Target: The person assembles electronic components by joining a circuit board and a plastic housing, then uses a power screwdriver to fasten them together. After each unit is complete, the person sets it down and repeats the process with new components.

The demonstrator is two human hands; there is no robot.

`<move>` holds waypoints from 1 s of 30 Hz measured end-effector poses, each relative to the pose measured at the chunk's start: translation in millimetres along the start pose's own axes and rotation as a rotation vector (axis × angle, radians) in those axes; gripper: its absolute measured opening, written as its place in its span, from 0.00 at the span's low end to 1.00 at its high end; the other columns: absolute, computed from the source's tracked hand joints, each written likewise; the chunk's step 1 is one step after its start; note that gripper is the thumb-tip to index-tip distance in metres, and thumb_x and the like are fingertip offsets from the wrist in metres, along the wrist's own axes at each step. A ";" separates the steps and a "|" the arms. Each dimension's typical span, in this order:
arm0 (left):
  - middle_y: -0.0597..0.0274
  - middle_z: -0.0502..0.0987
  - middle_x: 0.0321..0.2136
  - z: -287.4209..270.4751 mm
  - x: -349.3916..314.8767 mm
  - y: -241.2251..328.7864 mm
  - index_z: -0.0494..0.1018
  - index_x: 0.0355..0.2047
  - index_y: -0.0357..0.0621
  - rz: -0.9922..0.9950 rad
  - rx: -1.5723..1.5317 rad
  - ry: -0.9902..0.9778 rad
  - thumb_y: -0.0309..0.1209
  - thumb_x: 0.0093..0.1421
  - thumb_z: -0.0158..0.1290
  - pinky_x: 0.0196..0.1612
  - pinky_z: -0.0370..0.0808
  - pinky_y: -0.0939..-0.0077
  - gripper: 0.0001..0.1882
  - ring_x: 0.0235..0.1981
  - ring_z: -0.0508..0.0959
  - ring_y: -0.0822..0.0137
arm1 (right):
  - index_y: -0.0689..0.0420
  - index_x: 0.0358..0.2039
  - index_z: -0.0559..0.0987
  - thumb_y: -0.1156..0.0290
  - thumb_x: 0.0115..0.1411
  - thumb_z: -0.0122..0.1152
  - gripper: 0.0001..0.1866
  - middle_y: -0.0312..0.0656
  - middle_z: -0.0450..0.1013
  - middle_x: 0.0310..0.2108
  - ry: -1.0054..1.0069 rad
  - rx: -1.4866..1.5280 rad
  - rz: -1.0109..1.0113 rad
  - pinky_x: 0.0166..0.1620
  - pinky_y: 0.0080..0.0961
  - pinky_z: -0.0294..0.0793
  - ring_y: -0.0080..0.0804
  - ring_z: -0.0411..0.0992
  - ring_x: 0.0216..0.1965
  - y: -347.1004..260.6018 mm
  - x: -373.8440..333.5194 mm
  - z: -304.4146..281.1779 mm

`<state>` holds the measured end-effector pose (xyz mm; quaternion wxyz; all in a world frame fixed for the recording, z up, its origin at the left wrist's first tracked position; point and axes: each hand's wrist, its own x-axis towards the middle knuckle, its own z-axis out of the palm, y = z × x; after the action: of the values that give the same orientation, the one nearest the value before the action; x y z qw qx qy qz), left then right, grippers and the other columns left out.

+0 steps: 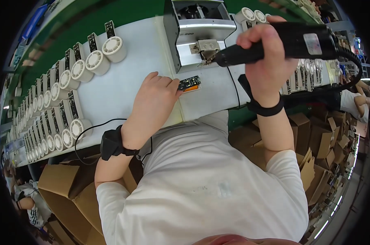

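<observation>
Screwdriver (pixel 295 41), wrapped in the right hand (pixel 270 61), might snag on the silver machine (pixel 207 29) if tilted carelessly (left hand (pixel 156 93) pinches the circuit board (pixel 189 83)).

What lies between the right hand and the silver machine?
In the head view, the black power tool's nose; the right hand holds the tool, tip near the silver machine.

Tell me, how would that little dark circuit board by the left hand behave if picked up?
The circuit board looks straight-edged, so it would probably stay stiff rather than flop. Its small exposed components suggest it could be fragile. Being small next to the left hand, it is likely light.
</observation>
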<state>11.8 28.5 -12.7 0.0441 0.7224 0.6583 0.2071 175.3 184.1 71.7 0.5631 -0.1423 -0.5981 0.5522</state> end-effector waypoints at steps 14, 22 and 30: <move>0.59 0.78 0.29 0.4 0.0 -1.1 0.75 0.33 0.38 0.021 -0.052 -0.035 0.29 0.54 0.59 0.59 0.67 0.57 0.08 0.37 0.78 0.60 | 0.64 0.38 0.68 0.78 0.59 0.56 0.09 0.40 0.68 0.19 0.085 -0.214 0.086 0.25 0.23 0.69 0.27 0.68 0.19 7.7 1.4 42.2; 0.58 0.79 0.28 3.9 0.3 1.4 0.75 0.32 0.38 -0.012 -0.044 0.015 0.29 0.53 0.59 0.59 0.67 0.55 0.08 0.39 0.78 0.59 | 0.64 0.46 0.68 0.75 0.62 0.52 0.12 0.43 0.69 0.24 -0.087 0.015 0.115 0.31 0.37 0.73 0.32 0.67 0.23 10.8 -20.8 4.7; 0.56 0.79 0.28 1.3 1.9 2.5 0.75 0.31 0.38 -0.033 -0.048 -0.019 0.29 0.53 0.60 0.59 0.67 0.54 0.09 0.39 0.79 0.59 | 0.60 0.48 0.68 0.72 0.62 0.53 0.14 0.41 0.68 0.25 -0.137 -0.036 0.112 0.31 0.37 0.72 0.31 0.66 0.22 19.7 -32.5 5.3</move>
<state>14.7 30.3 -12.6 0.0713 0.7121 0.6645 0.2151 172.6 162.6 40.0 0.4864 -0.1473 -0.6363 0.5804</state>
